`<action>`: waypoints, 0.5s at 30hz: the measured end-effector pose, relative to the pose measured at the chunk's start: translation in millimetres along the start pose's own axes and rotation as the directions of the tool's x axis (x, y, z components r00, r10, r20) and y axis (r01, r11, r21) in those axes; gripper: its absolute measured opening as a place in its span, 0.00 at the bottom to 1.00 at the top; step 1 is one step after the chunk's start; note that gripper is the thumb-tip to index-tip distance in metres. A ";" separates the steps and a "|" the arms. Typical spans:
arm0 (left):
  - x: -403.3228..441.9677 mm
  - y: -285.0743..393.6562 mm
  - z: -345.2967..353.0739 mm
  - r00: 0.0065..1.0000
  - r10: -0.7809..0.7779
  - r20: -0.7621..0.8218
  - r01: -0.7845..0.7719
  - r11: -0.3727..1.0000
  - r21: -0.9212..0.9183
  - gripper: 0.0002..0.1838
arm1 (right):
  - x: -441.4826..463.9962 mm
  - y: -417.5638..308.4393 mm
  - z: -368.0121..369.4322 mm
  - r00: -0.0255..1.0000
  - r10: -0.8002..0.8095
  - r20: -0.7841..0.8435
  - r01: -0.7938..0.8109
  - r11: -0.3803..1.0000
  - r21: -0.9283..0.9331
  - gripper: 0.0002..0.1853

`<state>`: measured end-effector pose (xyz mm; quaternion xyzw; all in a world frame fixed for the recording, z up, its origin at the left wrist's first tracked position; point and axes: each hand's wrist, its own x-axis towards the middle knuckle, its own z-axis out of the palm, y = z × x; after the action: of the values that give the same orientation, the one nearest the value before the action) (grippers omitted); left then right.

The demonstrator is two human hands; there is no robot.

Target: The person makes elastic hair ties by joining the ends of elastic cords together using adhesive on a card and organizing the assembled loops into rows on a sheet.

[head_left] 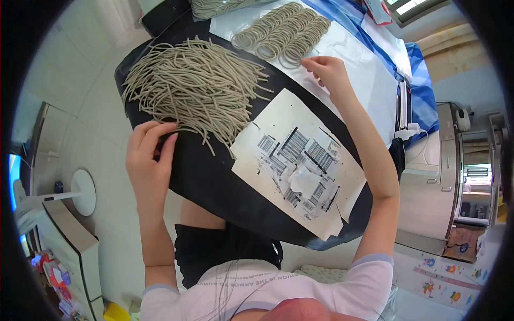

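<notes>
A large heap of beige cord pieces (193,85) lies on the black table surface (209,176). At the heap's near left edge is my left hand (152,147), thumb and forefinger apart, with the fingertips by the end of one cord. Three rows of beige rings (284,32) lie on a white sheet (358,59) at the back. My right hand (327,74) is closed in a pinch beside the nearest ring of the right row; what its fingertips hold, if anything, is too small to tell.
A cream card with barcode labels (300,166) lies between my arms. More cords in clear plastic (219,6) sit at the back. Blue-and-white cloth (423,69) hangs at the right. A white fan (83,192) stands at the left.
</notes>
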<state>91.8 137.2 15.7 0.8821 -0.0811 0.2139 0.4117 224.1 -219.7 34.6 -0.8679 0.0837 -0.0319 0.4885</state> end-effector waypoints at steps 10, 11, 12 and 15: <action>2.1 -16.8 1.2 0.999 0.031 0.034 -0.035 0.991 0.132 0.09 | 35.5 20.9 -1.1 0.998 0.016 -0.059 -0.023 0.992 -0.122 0.13; 2.6 -16.5 1.2 0.999 0.032 0.036 -0.037 0.990 0.134 0.09 | 35.8 20.4 -2.0 0.998 0.024 -0.059 -0.032 0.991 -0.132 0.13; 2.7 -17.2 1.6 0.999 0.035 0.036 -0.040 0.990 0.136 0.09 | 36.3 19.5 -2.8 0.998 0.017 -0.059 -0.025 0.990 -0.141 0.14; 3.5 -19.5 2.4 0.998 0.045 0.043 -0.051 0.990 0.134 0.08 | 37.6 18.2 -6.5 0.998 -0.022 -0.058 0.011 0.984 -0.180 0.15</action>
<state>102.0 148.1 2.4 0.9099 -0.0959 0.2112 0.3441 258.1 -241.0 21.5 -0.9078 0.0939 -0.0543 0.4051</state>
